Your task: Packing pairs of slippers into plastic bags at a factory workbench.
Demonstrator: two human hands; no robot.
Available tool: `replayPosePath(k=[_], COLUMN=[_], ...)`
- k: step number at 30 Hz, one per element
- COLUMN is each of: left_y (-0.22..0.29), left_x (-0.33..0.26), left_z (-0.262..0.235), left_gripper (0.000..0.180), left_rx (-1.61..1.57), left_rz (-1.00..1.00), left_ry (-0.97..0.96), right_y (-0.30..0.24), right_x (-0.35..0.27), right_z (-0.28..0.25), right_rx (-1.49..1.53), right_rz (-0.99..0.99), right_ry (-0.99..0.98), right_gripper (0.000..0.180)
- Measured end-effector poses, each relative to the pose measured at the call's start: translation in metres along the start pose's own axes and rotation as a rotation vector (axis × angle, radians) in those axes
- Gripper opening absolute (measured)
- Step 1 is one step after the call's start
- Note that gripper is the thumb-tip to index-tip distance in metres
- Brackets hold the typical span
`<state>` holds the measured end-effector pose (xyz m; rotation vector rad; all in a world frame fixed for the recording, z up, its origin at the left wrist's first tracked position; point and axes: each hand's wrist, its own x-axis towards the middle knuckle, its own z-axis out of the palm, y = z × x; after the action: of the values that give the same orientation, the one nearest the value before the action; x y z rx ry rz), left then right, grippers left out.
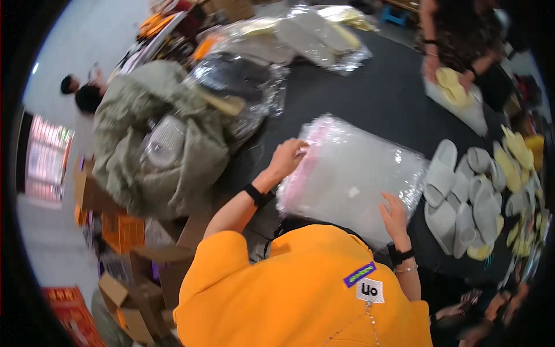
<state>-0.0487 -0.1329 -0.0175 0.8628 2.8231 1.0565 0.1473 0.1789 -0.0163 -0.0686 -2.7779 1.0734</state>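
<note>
A stack of clear plastic bags [347,173] with a pink strip along its left edge lies on the dark table in front of me. My left hand [287,159] is at the pink edge, its fingers bent and closed on the top plastic bag. My right hand [395,217] rests over the near right part of the stack, fingers stretched out and apart, holding nothing. Beside it on the right lie several pale grey slippers [442,225].
An open green sack [202,156] holding wrapped slippers stands left. Bagged slippers [318,37] lie along the table's [370,87] far side. At far right, another person's hands [465,80] handle yellow slippers [452,87] on a bag. Cardboard boxes [144,312] stand lower left.
</note>
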Motion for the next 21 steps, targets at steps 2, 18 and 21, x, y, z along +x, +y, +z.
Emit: replayPosePath(k=[2,18,21], left_y=[-0.016,-0.159,-0.157], left_x=[-0.008,-0.136,-0.139], left_z=[-0.035,-0.242,-0.238], left_gripper=[0.017,0.082,0.057], left_rx=[0.091,-0.124,-0.479], left_rz=[-0.024,-1.083,-0.934], left_ry=[0.198,1.386,1.054], right_y=[0.001,-0.001,0.005], right_x=[-0.005,-0.015,-0.022], right_z=[0.007,0.026,0.032], right_rx=[-0.068,0.093,0.117], right_rz=[-0.053,0.043,0.044], right_ry=[-0.026,-0.167,-0.172], right_gripper=[0.028,0.025,0.025])
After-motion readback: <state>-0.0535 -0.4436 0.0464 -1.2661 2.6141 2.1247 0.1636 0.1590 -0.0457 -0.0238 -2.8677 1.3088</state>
